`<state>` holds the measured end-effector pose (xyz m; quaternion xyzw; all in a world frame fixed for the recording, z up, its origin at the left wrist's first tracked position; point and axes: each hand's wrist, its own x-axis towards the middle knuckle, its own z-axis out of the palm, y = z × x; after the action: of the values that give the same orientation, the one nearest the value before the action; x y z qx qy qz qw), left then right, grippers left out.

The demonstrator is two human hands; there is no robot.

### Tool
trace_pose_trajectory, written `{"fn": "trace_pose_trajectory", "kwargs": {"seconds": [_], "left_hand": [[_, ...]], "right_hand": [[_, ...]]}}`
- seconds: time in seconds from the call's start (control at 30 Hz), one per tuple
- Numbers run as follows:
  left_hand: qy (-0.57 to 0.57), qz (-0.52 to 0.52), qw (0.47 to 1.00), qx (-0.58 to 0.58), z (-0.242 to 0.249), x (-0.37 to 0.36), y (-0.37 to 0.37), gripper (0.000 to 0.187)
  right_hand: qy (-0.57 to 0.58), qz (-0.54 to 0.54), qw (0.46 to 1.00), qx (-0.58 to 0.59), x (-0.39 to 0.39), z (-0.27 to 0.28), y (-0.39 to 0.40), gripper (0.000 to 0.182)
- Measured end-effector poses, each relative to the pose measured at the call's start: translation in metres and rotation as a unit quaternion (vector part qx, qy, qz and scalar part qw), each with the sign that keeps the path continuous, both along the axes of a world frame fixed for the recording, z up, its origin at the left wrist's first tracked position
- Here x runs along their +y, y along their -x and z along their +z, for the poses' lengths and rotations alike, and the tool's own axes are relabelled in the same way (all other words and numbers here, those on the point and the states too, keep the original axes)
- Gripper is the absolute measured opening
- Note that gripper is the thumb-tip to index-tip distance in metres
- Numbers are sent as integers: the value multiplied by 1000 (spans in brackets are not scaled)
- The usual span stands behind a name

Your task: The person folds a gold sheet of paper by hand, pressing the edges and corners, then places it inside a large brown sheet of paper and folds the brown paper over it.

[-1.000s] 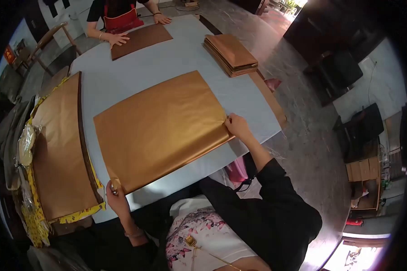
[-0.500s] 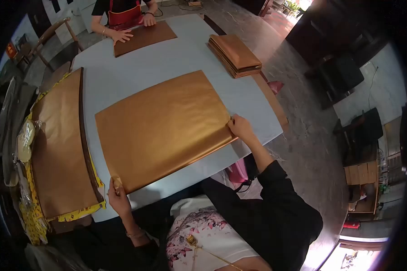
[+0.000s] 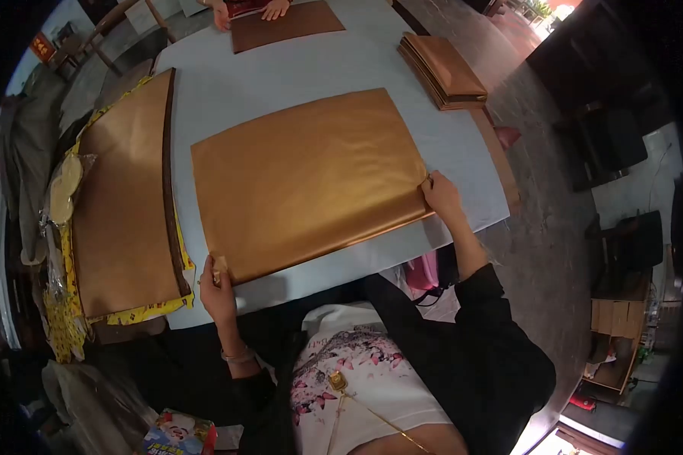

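Note:
A large golden-brown sheet of paper (image 3: 311, 174) lies on the pale table covering (image 3: 296, 76) in front of me. Its near edge curls up and over slightly, with a glossy band along it. At the near left corner my left hand (image 3: 218, 292) is closed on the sheet, thumb on top. My right hand (image 3: 444, 196) pinches the near right corner, fingers closed. To the left lies a big stack of similar brown sheets (image 3: 129, 197) on yellow printed wrapping (image 3: 148, 311).
A pile of folded brown sheets (image 3: 448, 68) sits at the far right of the table. Across from me, another person's hands (image 3: 275, 9) are at a brown sheet (image 3: 288, 26). Plastic-wrapped pale items (image 3: 67, 189) rest at the left edge. Dark chairs (image 3: 603, 152) stand to the right.
The view has tilted and shifted, so the table appears higher and further right. Both my hands keep hold of the sheet's near corners. The other person's left hand has lifted off their sheet.

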<state>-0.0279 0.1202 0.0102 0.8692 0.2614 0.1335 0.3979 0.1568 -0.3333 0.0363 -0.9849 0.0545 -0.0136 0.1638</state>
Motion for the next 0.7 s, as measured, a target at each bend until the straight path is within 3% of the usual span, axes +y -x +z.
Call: {"fn": "trace_pose_trajectory", "kwargs": {"seconds": [0.47, 0.6, 0.7], "left_hand": [[-2, 0, 1000, -26, 13, -8, -2, 42], [16, 14, 1000, 12, 17, -9, -3, 42], [-49, 8, 999, -7, 6, -7, -2, 41]], "right_hand": [[3, 10, 1000, 14, -6, -9, -4, 30], [11, 6, 1000, 25, -5, -5, -5, 28], [2, 14, 1000, -3, -10, -12, -6, 27]]}}
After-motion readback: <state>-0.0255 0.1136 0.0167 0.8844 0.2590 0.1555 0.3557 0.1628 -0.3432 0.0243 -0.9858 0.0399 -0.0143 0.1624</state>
